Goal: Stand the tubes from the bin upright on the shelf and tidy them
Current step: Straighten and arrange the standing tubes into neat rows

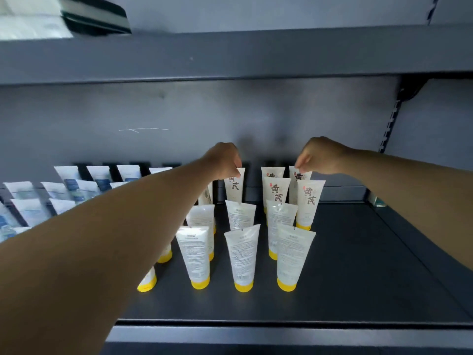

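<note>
While yellow-capped tubes point(242, 257) stand on the dark shelf point(358, 265), left hand point(225, 160) and right hand point(320, 156) each pinch a back-row tube's crimp; best lowered squarely onto its cap.

Both bare arms reach forward, forearms converging toward center. Left hand point(225, 160) hangs knuckles-up, wrist bent down, fingertips pinched together in a closed grip. Right hand point(320, 156) mirrors it, wrist dropped, thumb and fingers pinched downward. Hands apart, level with each other.

Both forearms are bare to each hand, with no sleeves, gloves, rings or watch showing.
</note>
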{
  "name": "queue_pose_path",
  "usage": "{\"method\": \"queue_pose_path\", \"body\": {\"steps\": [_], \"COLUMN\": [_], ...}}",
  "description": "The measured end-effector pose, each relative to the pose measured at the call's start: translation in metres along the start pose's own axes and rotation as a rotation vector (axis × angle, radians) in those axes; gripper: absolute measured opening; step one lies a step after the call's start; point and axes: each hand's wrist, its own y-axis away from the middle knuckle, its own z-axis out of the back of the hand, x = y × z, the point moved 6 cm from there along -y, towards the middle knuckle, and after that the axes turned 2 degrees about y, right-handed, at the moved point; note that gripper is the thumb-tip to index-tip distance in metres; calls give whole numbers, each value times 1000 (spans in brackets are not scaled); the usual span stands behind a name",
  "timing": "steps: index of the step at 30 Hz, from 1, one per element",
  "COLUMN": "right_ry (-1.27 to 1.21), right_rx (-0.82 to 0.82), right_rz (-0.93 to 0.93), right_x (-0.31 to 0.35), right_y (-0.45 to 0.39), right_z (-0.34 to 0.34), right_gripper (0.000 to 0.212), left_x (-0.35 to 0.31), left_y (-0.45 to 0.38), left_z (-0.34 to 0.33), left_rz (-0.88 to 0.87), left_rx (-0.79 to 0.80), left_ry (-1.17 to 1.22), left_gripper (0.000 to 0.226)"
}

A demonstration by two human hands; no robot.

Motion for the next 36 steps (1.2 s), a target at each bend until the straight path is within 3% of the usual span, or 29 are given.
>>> {"method": "queue_pose_path", "body": {"steps": [9, 17, 30, 36], "right_ry": [-109, -101, 116, 178], "right_rx": [-93, -22, 132, 197], "right_rz": [97, 133, 207, 228], "right_x": [86, 145, 193, 202], "right_y": [-1, -30, -67, -78], "right_z": [12, -19, -54, -67], "right_gripper": [14, 16, 30, 17], "left_x": [66, 120, 160, 162], "left_y": [32, 36, 19, 18], "left_z": [41, 41, 23, 21], "left_rz": [24, 17, -35, -65], "left_rx": [37, 155, 162, 165], "left_ry": [-74, -125, -75, -56], "left_gripper": [34, 43, 26, 23]}}
